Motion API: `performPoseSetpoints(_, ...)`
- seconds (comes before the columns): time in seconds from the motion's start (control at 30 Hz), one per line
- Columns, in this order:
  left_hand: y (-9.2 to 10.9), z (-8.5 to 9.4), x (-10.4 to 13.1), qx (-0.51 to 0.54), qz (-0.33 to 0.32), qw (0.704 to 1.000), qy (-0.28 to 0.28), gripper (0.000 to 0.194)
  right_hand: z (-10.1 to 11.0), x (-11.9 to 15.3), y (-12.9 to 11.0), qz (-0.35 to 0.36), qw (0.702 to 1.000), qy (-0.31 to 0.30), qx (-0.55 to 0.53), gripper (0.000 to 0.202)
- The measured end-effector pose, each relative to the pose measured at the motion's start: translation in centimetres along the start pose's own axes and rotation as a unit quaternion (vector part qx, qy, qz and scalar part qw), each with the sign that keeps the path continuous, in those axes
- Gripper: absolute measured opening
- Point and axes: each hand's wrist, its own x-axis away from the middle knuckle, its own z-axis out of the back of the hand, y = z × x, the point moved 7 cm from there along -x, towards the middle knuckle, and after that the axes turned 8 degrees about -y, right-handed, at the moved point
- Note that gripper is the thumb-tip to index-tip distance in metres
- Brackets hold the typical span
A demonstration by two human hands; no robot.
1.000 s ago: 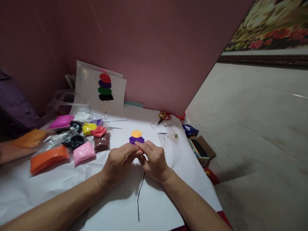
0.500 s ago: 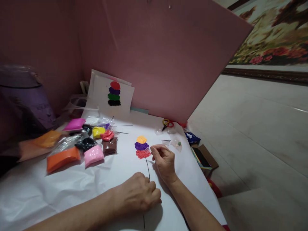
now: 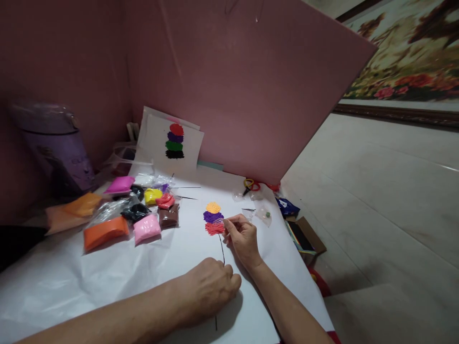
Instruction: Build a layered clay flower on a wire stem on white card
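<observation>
Brown lump [image 3: 168,218] sat in clear bag [image 3: 176,221], green bit [image 3: 267,215] in pkt [image 3: 262,214]. Striped shape [image 3: 214,218] lay on surface [image 3: 186,255]; R hand [image 3: 245,241] at its edge, L hand [image 3: 211,286] palm-down over stem [image 3: 222,248], both curled, can't tell grip gap/hold.

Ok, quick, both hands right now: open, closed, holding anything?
Left hand: curled closed over the black line; anything held is hidden.
Right hand: pinched closed beside the coral layer; can't tell if holding anything.

The left hand [image 3: 211,288] hides the middle of the dark stem [image 3: 222,247] beneath it, and anything between the right hand's [image 3: 245,240] fingertips is too small to tell.
</observation>
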Motion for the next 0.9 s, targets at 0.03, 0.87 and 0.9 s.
performPoseSetpoints(0.03,0.2,0.1,0.1,0.0,-0.004,1.0,-0.008,0.01,0.0,0.0,0.1,-0.001,1.0,0.002,-0.007,0.022)
performPoseSetpoints(0.87,2.0,-1.8,-1.1,-0.077,0.059,0.995,0.027,0.026,2.1,-0.6,1.0,-0.039,0.993,0.085,-0.073,0.023)
performPoseSetpoints(0.9,2.1,-2.2,-1.1,-0.086,0.051,0.994,0.047,0.023,2.2,-0.6,1.1,-0.043,0.992,0.091,-0.074,0.024)
